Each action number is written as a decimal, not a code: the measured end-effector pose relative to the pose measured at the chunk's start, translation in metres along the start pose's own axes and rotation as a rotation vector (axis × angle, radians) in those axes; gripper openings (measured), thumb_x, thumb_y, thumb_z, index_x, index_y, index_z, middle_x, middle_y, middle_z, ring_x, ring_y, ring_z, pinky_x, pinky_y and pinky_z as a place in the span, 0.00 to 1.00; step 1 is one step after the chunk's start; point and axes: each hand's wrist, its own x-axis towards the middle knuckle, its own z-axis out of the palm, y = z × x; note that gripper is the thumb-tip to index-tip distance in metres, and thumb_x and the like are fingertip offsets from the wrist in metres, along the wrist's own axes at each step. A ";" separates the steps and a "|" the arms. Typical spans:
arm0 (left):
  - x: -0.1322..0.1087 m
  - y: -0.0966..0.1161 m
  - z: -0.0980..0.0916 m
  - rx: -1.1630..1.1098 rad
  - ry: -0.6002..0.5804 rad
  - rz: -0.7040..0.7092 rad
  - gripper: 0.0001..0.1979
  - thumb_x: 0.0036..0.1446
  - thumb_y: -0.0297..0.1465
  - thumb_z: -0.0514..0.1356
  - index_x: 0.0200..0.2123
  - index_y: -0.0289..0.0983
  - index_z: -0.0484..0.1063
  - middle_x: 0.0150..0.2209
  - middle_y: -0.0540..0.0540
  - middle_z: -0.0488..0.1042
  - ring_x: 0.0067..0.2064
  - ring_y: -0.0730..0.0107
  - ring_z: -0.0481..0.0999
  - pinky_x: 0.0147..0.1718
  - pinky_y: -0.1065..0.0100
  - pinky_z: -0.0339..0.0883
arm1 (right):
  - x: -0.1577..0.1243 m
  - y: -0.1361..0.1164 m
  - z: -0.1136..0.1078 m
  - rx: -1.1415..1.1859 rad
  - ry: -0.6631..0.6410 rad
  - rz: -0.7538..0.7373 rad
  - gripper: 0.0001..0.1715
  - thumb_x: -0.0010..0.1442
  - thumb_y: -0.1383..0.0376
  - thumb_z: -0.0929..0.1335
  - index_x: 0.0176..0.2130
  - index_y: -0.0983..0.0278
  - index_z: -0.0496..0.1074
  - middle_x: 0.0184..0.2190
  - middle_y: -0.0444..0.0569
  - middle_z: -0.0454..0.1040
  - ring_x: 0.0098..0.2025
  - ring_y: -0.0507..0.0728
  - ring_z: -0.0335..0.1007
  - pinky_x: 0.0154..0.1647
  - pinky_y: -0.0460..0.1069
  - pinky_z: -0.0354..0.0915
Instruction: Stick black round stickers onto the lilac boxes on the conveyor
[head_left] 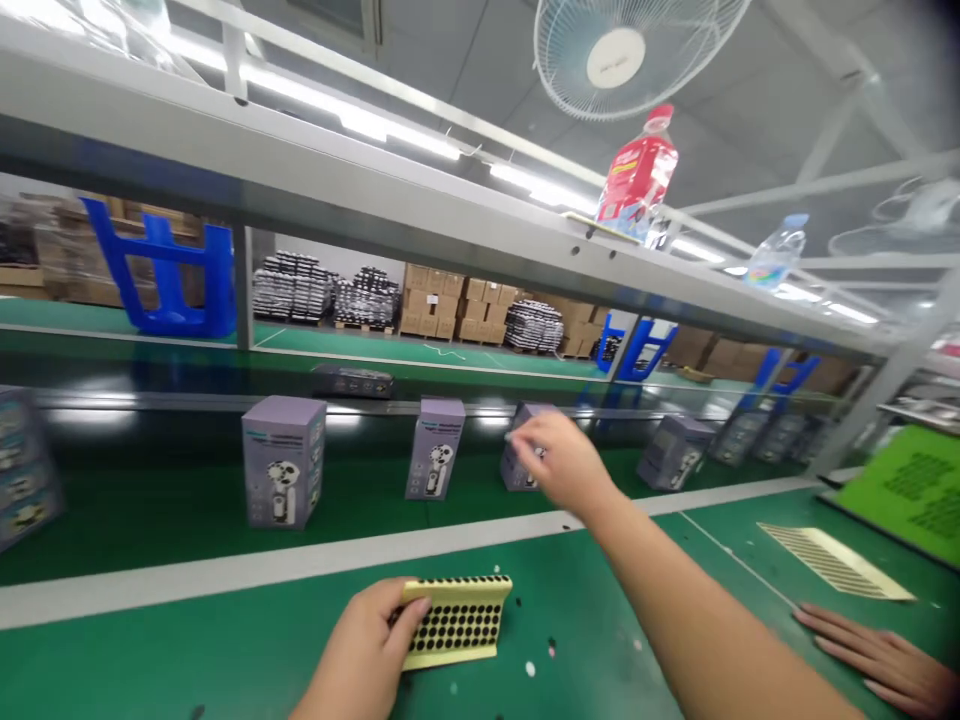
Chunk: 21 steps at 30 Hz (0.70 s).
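Note:
My left hand [371, 640] is closed on a yellow sheet of round black stickers [457, 625], thumb on top, the sheet bent over at its upper edge. My right hand [559, 460] reaches out over the line, thumb and fingers pinched together in front of a purple-grey printed box [517, 475]. What the pinch holds, if anything, is too small to make out, and whether the fingers touch the box I cannot tell. Left of that hand stand a narrow box [435, 450] and a wider box [283, 465], both upright with pictures on their fronts.
Another person's hand [885, 650] rests flat at the lower right, near a striped yellow sheet [836, 560]. More boxes [675, 452] stand along the belt to the right. A box [352, 381] lies flat behind. Overhead runs a shelf [420, 225] bearing a red-labelled bottle [637, 175].

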 end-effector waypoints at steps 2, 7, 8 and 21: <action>0.003 -0.004 -0.001 -0.019 -0.037 -0.054 0.17 0.63 0.44 0.51 0.39 0.42 0.75 0.39 0.48 0.77 0.41 0.60 0.75 0.39 0.68 0.64 | 0.021 0.052 -0.003 -0.136 0.023 0.104 0.20 0.68 0.63 0.59 0.42 0.68 0.77 0.42 0.58 0.76 0.47 0.62 0.69 0.53 0.57 0.60; 0.007 -0.011 -0.002 -0.054 -0.077 -0.080 0.22 0.63 0.48 0.50 0.46 0.40 0.74 0.42 0.45 0.78 0.43 0.58 0.76 0.38 0.69 0.65 | 0.048 0.129 0.007 -0.301 -0.182 0.119 0.12 0.65 0.61 0.66 0.39 0.68 0.74 0.39 0.51 0.75 0.45 0.58 0.70 0.51 0.58 0.64; 0.007 -0.011 -0.002 -0.063 -0.085 -0.095 0.22 0.63 0.48 0.50 0.47 0.40 0.74 0.43 0.45 0.78 0.43 0.58 0.76 0.39 0.69 0.65 | 0.049 0.135 0.010 -0.314 -0.234 0.105 0.12 0.65 0.60 0.66 0.38 0.68 0.73 0.39 0.50 0.75 0.44 0.57 0.71 0.50 0.58 0.65; 0.004 -0.001 0.000 -0.136 -0.010 -0.054 0.15 0.64 0.40 0.52 0.35 0.39 0.73 0.35 0.49 0.77 0.38 0.63 0.75 0.37 0.70 0.63 | -0.013 0.021 -0.006 -0.054 -0.403 -0.097 0.17 0.68 0.58 0.61 0.44 0.59 0.76 0.42 0.49 0.76 0.45 0.55 0.69 0.47 0.48 0.64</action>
